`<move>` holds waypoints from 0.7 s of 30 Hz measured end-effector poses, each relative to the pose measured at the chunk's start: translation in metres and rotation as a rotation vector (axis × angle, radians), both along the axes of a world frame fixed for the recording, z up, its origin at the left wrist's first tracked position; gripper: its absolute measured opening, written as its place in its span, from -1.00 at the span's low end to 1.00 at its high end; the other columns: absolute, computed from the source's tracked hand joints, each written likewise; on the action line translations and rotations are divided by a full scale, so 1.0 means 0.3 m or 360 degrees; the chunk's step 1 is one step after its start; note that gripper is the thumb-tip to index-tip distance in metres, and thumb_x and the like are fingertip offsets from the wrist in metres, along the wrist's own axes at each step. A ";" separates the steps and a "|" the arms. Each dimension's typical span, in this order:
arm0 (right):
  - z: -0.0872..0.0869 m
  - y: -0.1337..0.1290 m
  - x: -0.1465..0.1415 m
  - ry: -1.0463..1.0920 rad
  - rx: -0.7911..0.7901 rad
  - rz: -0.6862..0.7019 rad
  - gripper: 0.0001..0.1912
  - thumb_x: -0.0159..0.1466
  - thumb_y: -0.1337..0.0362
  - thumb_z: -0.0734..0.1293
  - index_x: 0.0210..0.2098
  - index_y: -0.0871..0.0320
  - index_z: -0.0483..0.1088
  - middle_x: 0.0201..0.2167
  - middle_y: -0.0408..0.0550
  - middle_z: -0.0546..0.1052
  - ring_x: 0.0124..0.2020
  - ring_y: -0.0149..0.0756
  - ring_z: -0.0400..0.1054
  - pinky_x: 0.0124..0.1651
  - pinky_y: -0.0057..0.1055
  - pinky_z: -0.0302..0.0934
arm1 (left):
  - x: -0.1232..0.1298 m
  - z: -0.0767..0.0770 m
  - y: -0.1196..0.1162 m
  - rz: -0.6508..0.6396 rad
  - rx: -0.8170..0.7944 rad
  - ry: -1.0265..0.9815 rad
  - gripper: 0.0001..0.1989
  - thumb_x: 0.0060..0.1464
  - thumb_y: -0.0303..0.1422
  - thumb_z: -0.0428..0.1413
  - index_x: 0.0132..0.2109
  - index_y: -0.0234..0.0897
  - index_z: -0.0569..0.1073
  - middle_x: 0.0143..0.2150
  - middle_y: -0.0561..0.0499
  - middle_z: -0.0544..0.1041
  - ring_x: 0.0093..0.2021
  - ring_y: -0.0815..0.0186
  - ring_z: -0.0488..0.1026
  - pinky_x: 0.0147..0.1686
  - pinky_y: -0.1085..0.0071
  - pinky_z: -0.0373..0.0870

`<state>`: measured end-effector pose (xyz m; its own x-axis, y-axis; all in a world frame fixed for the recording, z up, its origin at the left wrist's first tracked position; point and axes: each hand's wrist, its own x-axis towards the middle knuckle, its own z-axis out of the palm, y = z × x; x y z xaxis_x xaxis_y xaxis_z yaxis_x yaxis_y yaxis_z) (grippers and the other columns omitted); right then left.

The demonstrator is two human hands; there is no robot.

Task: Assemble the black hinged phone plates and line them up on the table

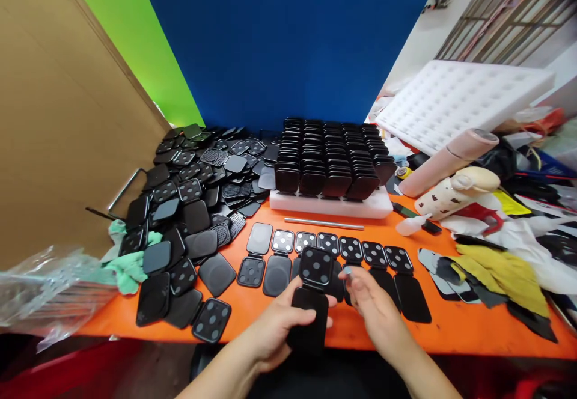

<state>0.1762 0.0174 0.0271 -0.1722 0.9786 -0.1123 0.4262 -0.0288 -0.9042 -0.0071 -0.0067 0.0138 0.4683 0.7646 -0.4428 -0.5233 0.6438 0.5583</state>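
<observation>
My left hand (288, 321) is wrapped round a black folding case (315, 265) that is opened out. Its upper half shows several grey round dots; the lower half is plain black, with my thumb on it. Just to the right, my right hand (369, 303) has thumb and forefinger pinched on a small pale bluish piece (347, 271), too small to name. Behind both hands a row of similar opened cases (374, 253) lies on the orange table, partly hidden by my hands. At the row's left end lies a case with a plain grey upper half (260, 238).
Many loose black cases (198, 216) are heaped at the left. Closely packed black cases (327, 158) stand in a white foam block (331, 204), with a metal rod (323, 224) before it. Rightward are a pink cylinder (446, 161), a small squeeze bottle (411, 225) and a yellow cloth (505, 276).
</observation>
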 end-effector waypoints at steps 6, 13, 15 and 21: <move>0.076 -0.003 -0.032 -0.0646 0.0059 0.0321 -0.72 0.34 0.16 0.05 -0.19 0.02 0.35 -0.23 -0.09 0.51 -0.25 -0.23 0.41 -0.24 -0.37 0.23 | -0.001 -0.017 -0.025 -0.0174 0.0697 0.0759 -0.33 -0.04 -0.57 0.03 0.23 -0.10 0.12 0.22 -0.01 0.27 0.18 0.20 0.23 0.18 0.20 0.08; 0.096 -0.009 -0.044 -0.1051 0.0198 0.0527 -0.73 0.36 0.22 0.03 -0.26 0.03 0.33 -0.31 -0.11 0.48 -0.32 -0.23 0.42 -0.35 -0.39 0.14 | -0.005 0.008 -0.036 -0.0476 0.1410 0.1632 -0.25 0.07 -0.63 -0.14 0.32 0.01 -0.16 0.19 -0.03 0.27 0.14 0.25 0.26 0.15 0.20 0.19; 0.102 -0.015 -0.046 -0.1082 0.0173 0.0570 -0.74 0.35 0.25 0.03 -0.31 0.07 0.31 -0.37 -0.11 0.45 -0.37 -0.25 0.39 -0.38 -0.41 0.10 | -0.007 0.005 -0.046 -0.0530 0.1478 0.1702 -0.22 0.05 -0.66 -0.15 0.32 -0.01 -0.21 0.18 -0.06 0.27 0.14 0.24 0.26 0.14 0.20 0.21; 0.100 -0.014 -0.042 -0.0667 -0.0044 0.0634 -0.79 0.27 0.13 0.21 -0.43 0.09 0.23 -0.43 -0.19 0.40 -0.42 -0.35 0.28 -0.39 -0.48 0.06 | -0.004 -0.022 -0.086 -0.0602 0.1483 0.1739 -0.14 -0.03 -0.70 -0.14 0.33 -0.08 -0.28 0.25 -0.11 0.18 0.20 0.20 0.20 0.17 0.18 0.19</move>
<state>0.1637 0.0134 0.0570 -0.4619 0.8431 -0.2752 0.7305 0.1858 -0.6571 -0.0081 -0.0326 0.0073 0.4656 0.8755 -0.1291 0.5296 -0.1587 0.8333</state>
